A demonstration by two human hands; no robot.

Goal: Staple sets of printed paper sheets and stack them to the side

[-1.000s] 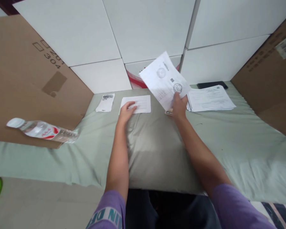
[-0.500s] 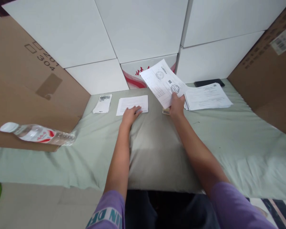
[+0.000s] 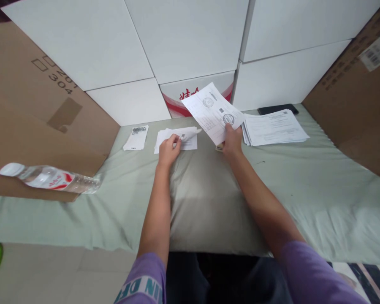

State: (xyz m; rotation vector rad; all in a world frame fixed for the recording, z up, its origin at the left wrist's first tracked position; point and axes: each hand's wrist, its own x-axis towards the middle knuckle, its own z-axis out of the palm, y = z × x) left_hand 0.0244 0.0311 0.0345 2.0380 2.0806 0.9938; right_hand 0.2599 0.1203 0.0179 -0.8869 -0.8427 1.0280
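Sheet: a printed sheet (image 3: 213,112) with two round stamps is held up off the bed, tilted, its lower corner in the right hand (image 3: 232,142); the rest of the page rises up and to the left of the fingers, in front of the red-and-white box (image 3: 190,90).
Right hand: closed on the sheet's lower edge, thumb on the printed face near the lower stamp, the other fingers behind the paper and out of sight. A small tan thing shows just under the hand; what it is cannot be told.
Slips: a small pile of white slips (image 3: 180,137) lies flat on the bed, left of the sheet.
Left hand: the left hand (image 3: 168,148) rests on the near edge of the slips, fingers curled, thumb and forefinger pinching the top slip, whose corner is lifted a little off the pile.
Stack: a stack (image 3: 274,127) of printed pages lies flat just right of the right hand, close to it but not touching.
Phone: a dark phone (image 3: 277,109) lies beyond the stack, partly under its far edge.
Tag: a small white card (image 3: 136,137) lies left of the slips, well apart from the hand.
Pillow: a grey pillow (image 3: 205,202) lies under both forearms.
Bottle: a clear bottle (image 3: 49,178) lies on its side at the far left, against the cardboard (image 3: 28,114).
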